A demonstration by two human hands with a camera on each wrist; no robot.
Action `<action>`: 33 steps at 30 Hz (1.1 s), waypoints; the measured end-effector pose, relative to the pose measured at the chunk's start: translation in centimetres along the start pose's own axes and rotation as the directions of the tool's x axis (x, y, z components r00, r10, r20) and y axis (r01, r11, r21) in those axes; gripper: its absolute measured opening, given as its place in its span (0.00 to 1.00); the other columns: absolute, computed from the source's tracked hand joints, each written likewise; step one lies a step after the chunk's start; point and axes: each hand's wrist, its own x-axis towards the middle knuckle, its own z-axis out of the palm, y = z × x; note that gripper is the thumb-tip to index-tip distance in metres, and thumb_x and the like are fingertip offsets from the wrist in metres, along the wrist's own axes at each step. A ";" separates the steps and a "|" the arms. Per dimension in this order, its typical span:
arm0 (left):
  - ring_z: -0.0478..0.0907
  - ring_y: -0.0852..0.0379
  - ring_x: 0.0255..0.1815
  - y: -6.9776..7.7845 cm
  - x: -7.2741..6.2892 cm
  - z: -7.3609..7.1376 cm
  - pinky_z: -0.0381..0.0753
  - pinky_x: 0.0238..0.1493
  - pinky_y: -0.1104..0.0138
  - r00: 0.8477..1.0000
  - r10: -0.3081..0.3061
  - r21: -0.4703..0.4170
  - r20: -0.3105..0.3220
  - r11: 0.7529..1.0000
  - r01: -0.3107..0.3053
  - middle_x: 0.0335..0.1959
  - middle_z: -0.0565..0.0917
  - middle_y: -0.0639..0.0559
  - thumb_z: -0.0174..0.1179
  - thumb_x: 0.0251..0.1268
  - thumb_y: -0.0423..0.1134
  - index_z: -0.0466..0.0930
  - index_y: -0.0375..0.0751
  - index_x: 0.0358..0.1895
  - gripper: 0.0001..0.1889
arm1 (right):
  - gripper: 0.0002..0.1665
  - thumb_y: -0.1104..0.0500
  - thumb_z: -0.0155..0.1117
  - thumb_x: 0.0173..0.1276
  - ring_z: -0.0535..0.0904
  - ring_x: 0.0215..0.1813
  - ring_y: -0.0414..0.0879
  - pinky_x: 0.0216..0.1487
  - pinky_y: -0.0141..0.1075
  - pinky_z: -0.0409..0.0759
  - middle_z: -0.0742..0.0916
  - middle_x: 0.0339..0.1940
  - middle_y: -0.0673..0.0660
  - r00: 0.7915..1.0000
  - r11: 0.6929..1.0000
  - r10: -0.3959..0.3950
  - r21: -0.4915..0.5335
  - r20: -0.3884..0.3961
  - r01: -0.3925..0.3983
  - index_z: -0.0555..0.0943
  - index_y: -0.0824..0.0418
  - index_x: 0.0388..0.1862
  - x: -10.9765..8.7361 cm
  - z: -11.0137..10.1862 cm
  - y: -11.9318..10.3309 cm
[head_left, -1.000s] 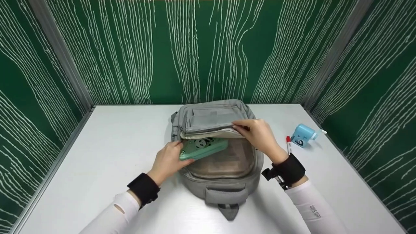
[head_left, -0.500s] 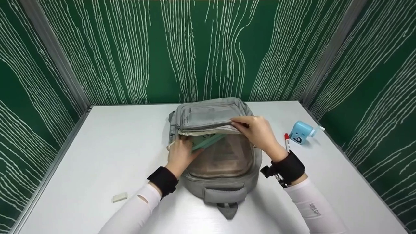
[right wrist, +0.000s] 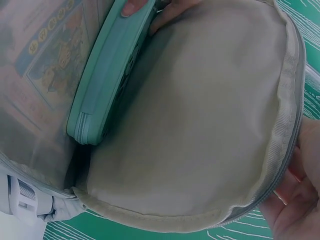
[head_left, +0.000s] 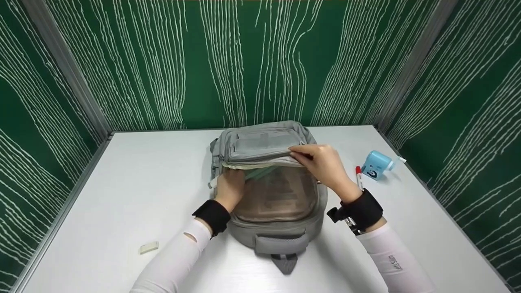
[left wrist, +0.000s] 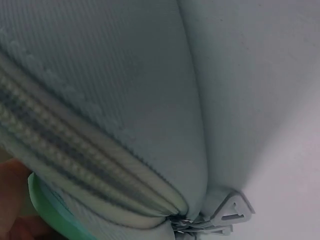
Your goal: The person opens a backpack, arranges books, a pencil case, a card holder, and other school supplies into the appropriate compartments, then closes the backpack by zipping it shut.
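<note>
A smooth white worktop [head_left: 163, 183] fills the lower part of the scene, bounded on the far, left and right sides by green walls [head_left: 276, 61] streaked with wavy white lines. Grey metal posts stand at the far left corner [head_left: 65, 65] and far right corner [head_left: 415, 61].

A grey fabric backpack [head_left: 270, 191] lies mid-worktop, its strap loop [head_left: 285, 263] pointing to the near side. The right hand [head_left: 321, 162] pinches the zipped edge of its raised front flap [head_left: 264, 146]. The left hand [head_left: 230, 189] reaches into the opening under the flap and grips a mint-green, zipped, rounded pencil case [right wrist: 102, 85], which is inside the backpack between the pale flap lining and a see-through panel [right wrist: 40, 95] with printed pictures behind it.

Right of the backpack, a light-blue bottle [head_left: 376, 165] with a panda print rests tilted; just beside it, a white marker [head_left: 359, 177] with a red cap is partly hidden by the right arm. Near left lies a small whitish rectangular block [head_left: 149, 247].
</note>
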 end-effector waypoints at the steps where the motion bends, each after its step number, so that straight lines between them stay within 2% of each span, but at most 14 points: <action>1: 0.86 0.45 0.32 -0.1 0.0 0.1 0.87 0.27 0.56 1.000 0.006 -0.006 -0.008 1.000 -0.007 0.30 0.88 0.42 0.72 0.62 0.50 0.84 0.39 0.27 0.17 | 0.09 0.61 0.72 0.67 0.92 0.44 0.54 0.46 0.49 0.89 0.94 0.41 0.59 1.000 1.000 -0.001 0.002 -0.001 0.001 0.92 0.60 0.45 0.0 0.0 0.0; 4: 0.86 0.42 0.34 -0.5 -0.2 0.2 0.88 0.30 0.53 0.999 0.017 -0.071 -0.029 0.997 -0.019 0.32 0.88 0.40 0.72 0.61 0.51 0.83 0.38 0.29 0.18 | 0.09 0.61 0.72 0.67 0.92 0.44 0.54 0.46 0.49 0.89 0.94 0.41 0.60 1.000 1.000 -0.007 0.008 -0.001 0.007 0.92 0.61 0.45 0.0 0.0 -0.1; 7: 0.86 0.38 0.42 -1.3 -0.5 0.3 0.87 0.46 0.49 0.997 0.038 -0.179 -0.067 0.983 -0.050 0.36 0.88 0.37 0.73 0.59 0.50 0.85 0.34 0.38 0.20 | 0.09 0.61 0.72 0.67 0.92 0.44 0.54 0.46 0.49 0.89 0.94 0.41 0.60 1.000 1.000 -0.010 0.013 0.003 0.010 0.92 0.61 0.45 0.0 0.1 0.0; 9: 0.85 0.36 0.50 -1.9 -0.7 0.3 0.83 0.59 0.47 0.992 0.061 -0.229 -0.106 0.970 -0.084 0.42 0.89 0.36 0.74 0.59 0.50 0.84 0.33 0.49 0.24 | 0.09 0.62 0.72 0.68 0.92 0.44 0.54 0.46 0.48 0.90 0.94 0.41 0.60 1.000 1.000 -0.009 0.019 0.010 0.009 0.91 0.61 0.45 0.0 0.1 0.0; 11: 0.82 0.34 0.58 -2.5 -1.1 0.2 0.77 0.69 0.46 0.985 0.097 -0.223 -0.146 0.966 -0.128 0.48 0.89 0.35 0.74 0.59 0.50 0.83 0.32 0.57 0.29 | 0.09 0.62 0.71 0.68 0.92 0.44 0.54 0.46 0.48 0.90 0.94 0.42 0.60 1.000 1.000 -0.007 0.021 0.015 0.007 0.91 0.61 0.45 0.0 0.2 0.0; 13: 0.80 0.34 0.63 -3.1 -1.5 0.0 0.74 0.73 0.46 0.980 0.117 -0.200 -0.160 0.969 -0.148 0.55 0.87 0.35 0.73 0.60 0.51 0.81 0.33 0.61 0.32 | 0.10 0.62 0.71 0.68 0.92 0.44 0.54 0.46 0.48 0.90 0.94 0.42 0.60 1.000 1.000 -0.004 0.026 0.017 0.003 0.91 0.61 0.46 0.0 0.2 0.0; 16: 0.78 0.36 0.66 -4.0 -2.1 -0.4 0.73 0.74 0.46 0.984 0.114 -0.160 -0.139 0.978 -0.136 0.59 0.85 0.34 0.72 0.61 0.50 0.82 0.31 0.60 0.30 | 0.10 0.62 0.72 0.67 0.92 0.45 0.54 0.46 0.48 0.89 0.94 0.42 0.60 1.000 1.000 -0.005 0.025 0.016 0.005 0.91 0.62 0.46 -0.3 0.2 0.1; 20: 0.80 0.37 0.65 -5.3 -2.8 -1.1 0.73 0.74 0.45 0.989 0.091 -0.150 -0.120 0.983 -0.109 0.59 0.84 0.35 0.72 0.62 0.43 0.82 0.28 0.58 0.26 | 0.10 0.63 0.72 0.66 0.92 0.46 0.53 0.47 0.47 0.89 0.94 0.43 0.60 1.000 1.000 -0.016 0.021 0.018 0.016 0.91 0.62 0.45 -0.9 0.3 0.3; 26: 0.82 0.39 0.61 -7.0 -3.1 -2.9 0.76 0.71 0.46 0.986 0.053 -0.172 -0.161 0.982 -0.081 0.57 0.87 0.38 0.66 0.68 0.39 0.83 0.32 0.58 0.19 | 0.10 0.63 0.73 0.66 0.92 0.45 0.51 0.45 0.45 0.90 0.94 0.42 0.58 0.999 0.999 -0.041 0.015 0.023 0.041 0.92 0.60 0.46 -2.2 0.7 0.4; 30: 0.85 0.42 0.58 -7.0 -2.8 -4.4 0.83 0.64 0.49 0.981 0.030 -0.273 -0.193 0.959 -0.083 0.55 0.88 0.40 0.65 0.71 0.40 0.85 0.36 0.58 0.17 | 0.10 0.63 0.73 0.65 0.92 0.45 0.51 0.46 0.45 0.90 0.94 0.42 0.58 0.998 0.998 -0.052 0.018 0.031 0.052 0.92 0.59 0.45 -3.0 1.0 0.4; 33: 0.86 0.44 0.57 -6.3 -2.6 -5.7 0.86 0.58 0.51 0.984 0.047 -0.372 -0.174 0.922 -0.110 0.54 0.89 0.42 0.65 0.71 0.44 0.86 0.39 0.57 0.17 | 0.10 0.63 0.73 0.65 0.92 0.46 0.52 0.48 0.45 0.90 0.94 0.42 0.58 0.998 0.998 -0.053 0.026 0.037 0.052 0.92 0.59 0.45 -3.5 1.2 0.4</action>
